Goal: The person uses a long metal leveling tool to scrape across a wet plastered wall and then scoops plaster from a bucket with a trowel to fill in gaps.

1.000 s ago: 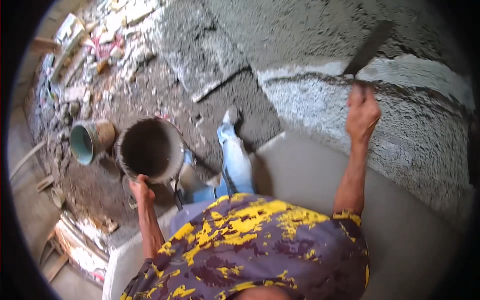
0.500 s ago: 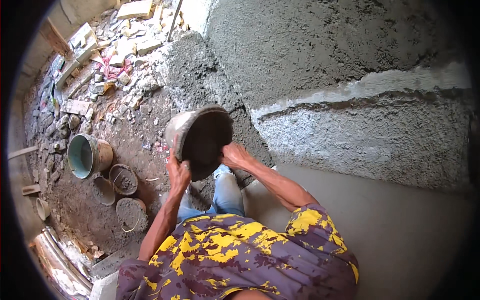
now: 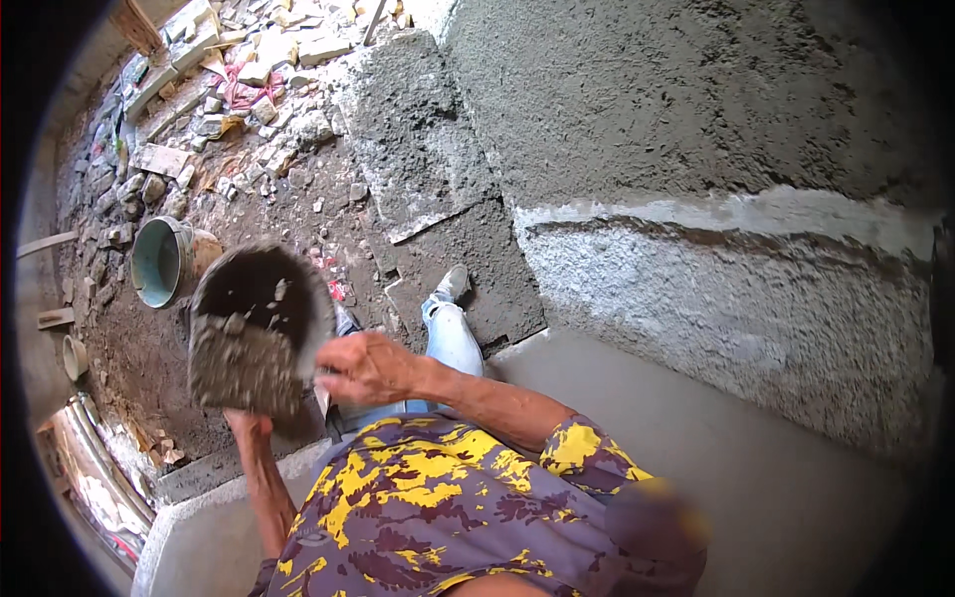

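Observation:
A mortar-caked bucket (image 3: 320, 310) is tipped in front of me at the left, its mouth toward me. Wet grey mortar (image 3: 244, 366) lies along its near side, smeared by motion, and loose clumps show against the dark inner wall. My left hand (image 3: 249, 424) supports the bucket from below; its fingers are mostly hidden behind it. My right hand (image 3: 368, 368) is closed at the right side of the rim, fingers curled and fingertips against the edge. Blur hides exactly how those fingertips grip.
Beyond the held bucket stands a pale green bucket (image 3: 159, 261). Rubble and broken blocks (image 3: 259, 70) cover the ground at the far left. A rough grey plastered wall (image 3: 637, 109) rises at the right, above a smooth cement ledge (image 3: 696, 438). My shoe (image 3: 454, 283) is on the dark ground.
The bucket has swung left and toward me, and mortar now shows inside it. My left hand has moved down beneath it. My right hand has shifted left and nearer along with it.

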Motion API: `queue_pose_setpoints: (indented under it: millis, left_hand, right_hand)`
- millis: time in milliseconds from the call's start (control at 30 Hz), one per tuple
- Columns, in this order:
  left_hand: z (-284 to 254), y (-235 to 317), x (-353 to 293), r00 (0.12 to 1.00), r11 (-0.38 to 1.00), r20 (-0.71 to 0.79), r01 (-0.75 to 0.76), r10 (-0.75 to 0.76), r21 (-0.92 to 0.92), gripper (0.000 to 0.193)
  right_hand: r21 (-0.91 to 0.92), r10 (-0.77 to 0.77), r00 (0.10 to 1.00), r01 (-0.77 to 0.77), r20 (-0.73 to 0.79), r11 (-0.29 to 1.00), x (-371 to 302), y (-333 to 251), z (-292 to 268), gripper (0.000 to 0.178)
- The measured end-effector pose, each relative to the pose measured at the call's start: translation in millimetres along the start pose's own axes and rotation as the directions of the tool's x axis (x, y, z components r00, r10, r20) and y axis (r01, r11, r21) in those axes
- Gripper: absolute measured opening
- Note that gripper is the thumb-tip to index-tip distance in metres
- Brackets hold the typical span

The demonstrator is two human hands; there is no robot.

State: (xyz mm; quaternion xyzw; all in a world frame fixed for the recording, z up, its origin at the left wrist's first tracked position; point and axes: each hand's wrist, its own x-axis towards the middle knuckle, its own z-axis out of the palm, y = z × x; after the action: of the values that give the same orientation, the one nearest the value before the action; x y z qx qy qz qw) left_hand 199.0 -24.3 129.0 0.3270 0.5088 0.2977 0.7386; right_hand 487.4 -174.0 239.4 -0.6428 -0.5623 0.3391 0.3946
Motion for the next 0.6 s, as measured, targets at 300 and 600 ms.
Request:
queue_pose_setpoints:
  millis: [300, 600]
  left_hand:
    - [64, -43, -2, 0.924, 0.881, -0.375, 0.118, 0.071, 0.459, 0.036]
    - [207, -58, 1, 0.998, 0.860, 0.035, 0.033, -0.058, 0.509, 0.037]
  right_hand:
    - [0.603, 0.738, 0.406, -0.426, -0.539, 0.675, -210, 254, -369, 0.019]
    - [-0.231, 0.528, 0.639, -0.732, -0.559, 0.641, -161, 61, -260, 0.023]
